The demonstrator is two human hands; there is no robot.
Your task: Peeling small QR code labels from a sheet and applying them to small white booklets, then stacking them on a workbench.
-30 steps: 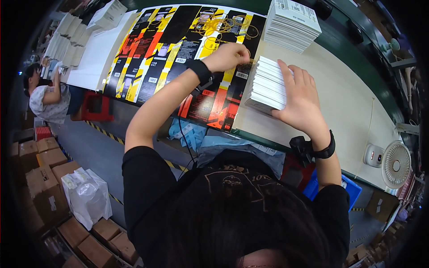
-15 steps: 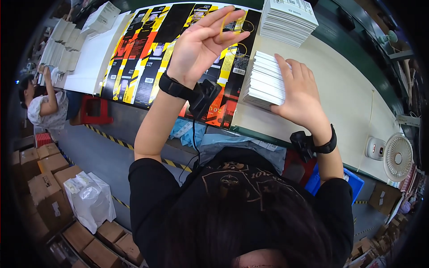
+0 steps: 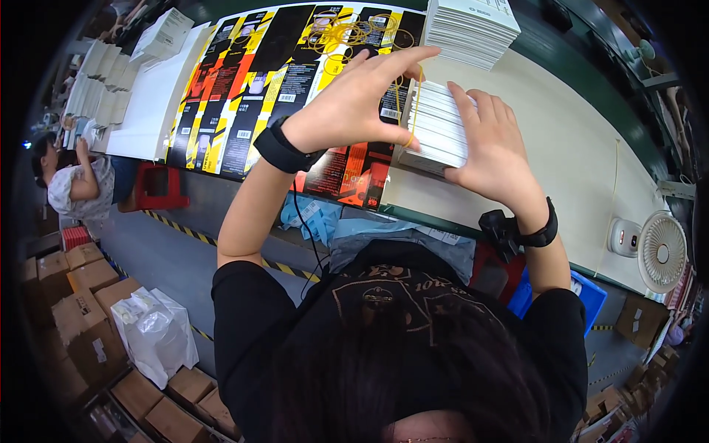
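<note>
My left hand (image 3: 347, 107) holds a yellow rubber band (image 3: 418, 100) stretched between its spread thumb and fingers. The band stands at the left end of a stack of white folded papers (image 3: 442, 122) lying on the table. Along the stack's right side my right hand (image 3: 496, 151) is pressed, fingers over the far edge and thumb at the near corner, gripping it. More rubber bands (image 3: 343, 33) lie in a loose tangle on the printed sheets beyond my left hand.
Black, yellow and red printed sheets (image 3: 255, 85) cover the table's left part. A taller paper stack (image 3: 469, 33) stands at the back. A small fan (image 3: 661, 251) is at the right edge. Another person (image 3: 81, 177) works at far left, near more paper stacks (image 3: 100, 81).
My left hand has moved right and nearer, from above the printed sheets to the stack's left end, with the rubber band now stretched wider. My right hand stays on the stack.
</note>
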